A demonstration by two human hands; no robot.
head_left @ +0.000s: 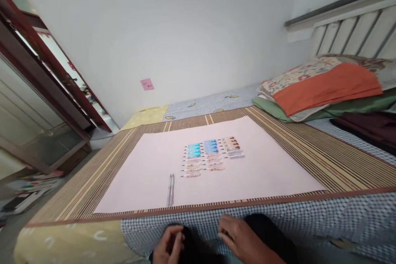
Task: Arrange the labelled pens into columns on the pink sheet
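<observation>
My left hand (169,244) rests low in the view by my dark-clothed leg, its fingers curled in and no object visible in them. To its right, my right hand (236,233) hovers or rests near my other knee, also loosely curled with nothing showing; part of its palm is hidden. Both are apart from the pale pink sheet (247,181) beyond them. On that sheet lie rows of slim pens: teal ones (194,150), blue ones (210,146), brown ones (229,143), grey ones (234,154) and clear pinkish ones (192,169). Two longer grey pens (170,190) lie side by side nearer me.
A striped mat (83,177) lies under the sheet on a bed with a checked cover (309,214). Pillows (328,88) and dark folded cloth (368,130) are at the right. A white wall (198,41) stands behind, with a pink note (147,84). A doorway is at left.
</observation>
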